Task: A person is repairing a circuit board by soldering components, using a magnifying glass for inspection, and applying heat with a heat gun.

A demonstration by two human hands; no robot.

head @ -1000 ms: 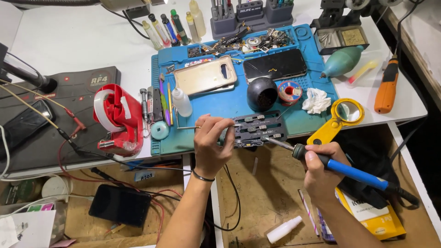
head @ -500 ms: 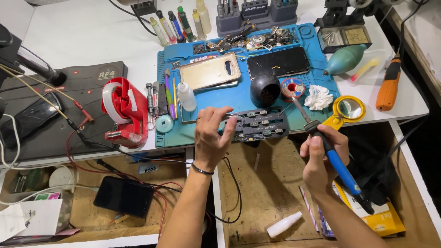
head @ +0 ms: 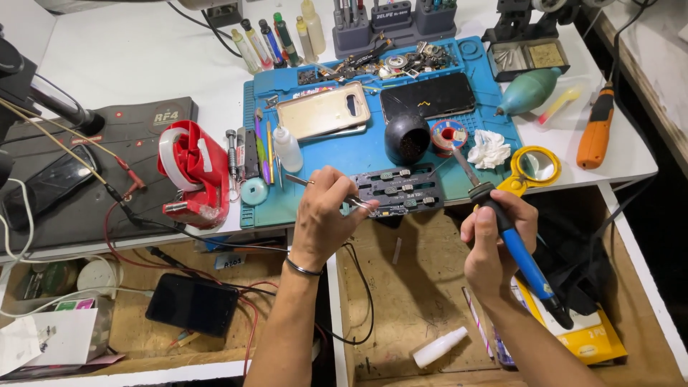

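Note:
My left hand [head: 326,215] grips thin metal tweezers [head: 301,180] at the near edge of the blue work mat [head: 344,154], just left of a black metal board holder [head: 398,190]. My right hand [head: 494,240] holds a blue-handled soldering iron [head: 516,251]. Its tip points up and away, toward a small solder spool [head: 449,134] and a black round tip-cleaner pot [head: 406,138]. On the mat lie a beige phone case [head: 324,110] and a black phone [head: 428,95].
A red tape dispenser [head: 192,172] and a dark power unit [head: 107,154] stand at the left. At the right are a yellow magnifier [head: 534,166], white tissue [head: 489,149], teal air blower [head: 529,91] and orange screwdriver [head: 595,129]. Bottles and tool racks line the back. A wooden drawer [head: 408,301] lies below.
My right hand has swung the soldering iron from lying sideways near the holder to pointing up toward the solder spool. My left hand stays at the holder with the tweezers.

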